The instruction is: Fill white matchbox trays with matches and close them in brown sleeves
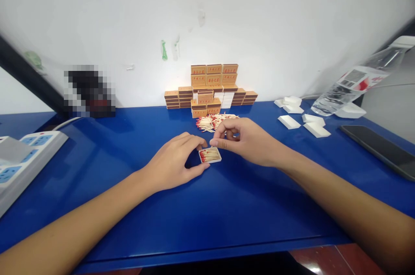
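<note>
A small white matchbox tray (215, 161) lies on the blue table, filled with red-tipped matches (210, 154). My left hand (175, 158) grips its left end, thumb at the near side and fingers at the far side. Just above the tray's far right corner is my right hand (249, 139), thumb and forefinger pinched together. Whatever may be between those fingertips is too small to make out. Behind the tray spreads a heap of loose matches (206, 123), partly hidden by my right hand.
Stacked matchboxes (214, 79) stand against the wall. White empty trays (289, 122) lie at the right, near a tilted plastic bottle (352, 82) and a phone (379, 147). A power strip (39, 154) sits at the left edge, with a blurred dark object (90, 93) behind.
</note>
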Available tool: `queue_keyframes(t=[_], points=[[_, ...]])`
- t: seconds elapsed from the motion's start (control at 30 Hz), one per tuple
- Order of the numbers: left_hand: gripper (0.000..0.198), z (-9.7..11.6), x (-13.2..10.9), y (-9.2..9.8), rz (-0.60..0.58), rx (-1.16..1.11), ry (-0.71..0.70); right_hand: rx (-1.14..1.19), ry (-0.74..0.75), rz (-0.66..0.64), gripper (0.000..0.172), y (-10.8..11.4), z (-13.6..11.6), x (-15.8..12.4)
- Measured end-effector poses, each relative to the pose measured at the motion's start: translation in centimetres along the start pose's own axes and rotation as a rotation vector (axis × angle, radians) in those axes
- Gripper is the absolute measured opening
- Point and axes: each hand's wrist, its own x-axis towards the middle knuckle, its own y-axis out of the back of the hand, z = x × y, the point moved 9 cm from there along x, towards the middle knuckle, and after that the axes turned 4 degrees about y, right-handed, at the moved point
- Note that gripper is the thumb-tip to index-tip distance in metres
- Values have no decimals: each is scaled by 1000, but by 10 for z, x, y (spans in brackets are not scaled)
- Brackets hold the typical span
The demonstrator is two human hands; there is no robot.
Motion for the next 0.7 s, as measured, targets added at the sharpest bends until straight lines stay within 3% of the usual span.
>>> queue_keyframes(t=[0.17, 0.4, 0.6, 0.7], points=[[30, -3, 0, 0, -1, 20, 23, 64, -92, -7, 27, -16, 17, 0], [39, -3, -1, 1, 22, 39, 23, -243, 48, -75, 17, -6, 1, -2], [39, -3, -1, 1, 20, 42, 18, -444, 119, 53, 14, 35, 5, 1], [39, -3, -1, 0, 17, 43, 15, -544, 133, -10, 16, 46, 22, 4]])
